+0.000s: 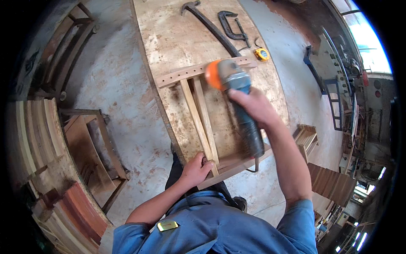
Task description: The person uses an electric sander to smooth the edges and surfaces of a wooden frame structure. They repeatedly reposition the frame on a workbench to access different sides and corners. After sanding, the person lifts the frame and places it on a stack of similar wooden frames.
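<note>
My right hand is wrapped round a blue-and-black angle grinder with an orange disc at its head. The disc is smeared by motion over the far rail of a wooden frame; whether it touches the wood I cannot tell. A row of small holes runs along that rail. Two pale slats reach from it toward the near rail. At their near end, my left hand is closed on the frame, its thumb and fingers curled by the slats.
On the workbench, beyond the frame, lie a claw hammer, a C-clamp and a yellow tape measure. Stacked boards and a wooden-sided cart stand at left. A small wooden stand is on the floor at right.
</note>
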Available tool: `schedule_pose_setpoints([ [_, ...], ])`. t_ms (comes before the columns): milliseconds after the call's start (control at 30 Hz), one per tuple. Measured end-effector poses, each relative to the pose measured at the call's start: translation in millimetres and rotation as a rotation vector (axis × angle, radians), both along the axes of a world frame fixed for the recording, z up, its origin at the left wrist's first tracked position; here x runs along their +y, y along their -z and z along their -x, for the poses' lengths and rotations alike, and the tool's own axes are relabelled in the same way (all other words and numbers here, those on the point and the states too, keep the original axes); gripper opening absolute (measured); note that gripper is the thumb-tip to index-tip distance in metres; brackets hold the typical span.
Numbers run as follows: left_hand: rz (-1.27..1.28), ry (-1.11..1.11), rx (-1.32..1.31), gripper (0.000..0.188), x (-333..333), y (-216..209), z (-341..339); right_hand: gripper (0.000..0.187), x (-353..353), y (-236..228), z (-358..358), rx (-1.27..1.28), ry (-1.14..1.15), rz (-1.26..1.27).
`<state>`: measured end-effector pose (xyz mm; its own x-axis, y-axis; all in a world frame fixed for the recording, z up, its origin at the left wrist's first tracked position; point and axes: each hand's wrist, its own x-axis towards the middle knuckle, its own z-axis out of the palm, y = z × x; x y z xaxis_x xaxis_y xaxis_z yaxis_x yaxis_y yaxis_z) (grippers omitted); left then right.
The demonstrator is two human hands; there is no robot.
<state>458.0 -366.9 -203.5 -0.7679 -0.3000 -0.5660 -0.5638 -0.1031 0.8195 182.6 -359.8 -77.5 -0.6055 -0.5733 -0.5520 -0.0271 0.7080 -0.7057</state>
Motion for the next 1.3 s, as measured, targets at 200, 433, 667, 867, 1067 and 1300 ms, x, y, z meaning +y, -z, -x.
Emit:
schedule_pose_setpoints([
  [200,0.057,0.017,-0.014,0.042,1,4,-2,0.065,-60,0,-65,-0.055,-0.347,-0.079],
  [433,0.021,0.000,-0.028,0.043,3,5,0,0.065,-38,7,-31,-0.009,-0.226,0.002],
  [667,0.045,0.047,0.021,0.039,3,1,3,0.055,52,11,84,0.016,0.356,0.005],
  [867,0.014,-0.006,0.020,0.035,3,15,-5,0.050,90,-14,58,-0.031,0.426,0.113],
  [1067,0.008,-0.085,0.011,0.036,4,-9,7,0.053,81,-11,53,-0.032,0.172,0.066],
  [1300,0.045,-0.189,0.057,0.037,18,17,-3,0.065,27,12,72,-0.078,0.133,0.086],
])
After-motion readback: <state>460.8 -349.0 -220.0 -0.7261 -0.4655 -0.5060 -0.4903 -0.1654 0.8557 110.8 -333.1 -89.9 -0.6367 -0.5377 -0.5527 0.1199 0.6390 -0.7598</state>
